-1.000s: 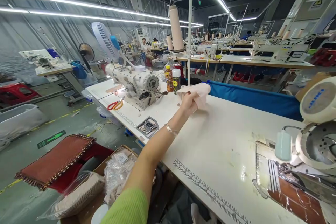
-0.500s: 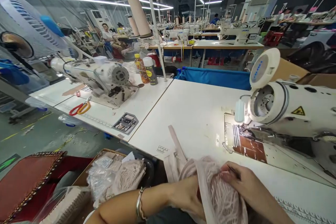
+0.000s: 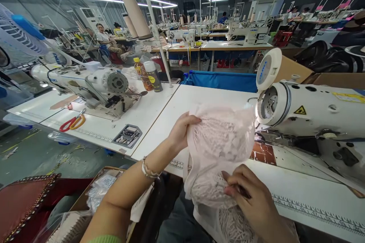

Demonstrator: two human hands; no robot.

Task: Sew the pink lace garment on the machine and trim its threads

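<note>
Your view has swung from the far end of the white sewing table point(image 3: 216, 100) to the station in front of you, with the sewing machine point(image 3: 310, 112) at 3 o'clock and a second machine point(image 3: 94, 85) at 10 o'clock. The pale pink lace piece point(image 3: 221, 148), bunched low at the table edge half a second ago, is now lifted and spread open at 12 o'clock, so judge it ready for inspection or alignment. Your left hand point(image 3: 181, 131) has its fingers clamped on the upper left edge; your right hand point(image 3: 251, 201) pinches the lower portion at 6 o'clock.
</note>
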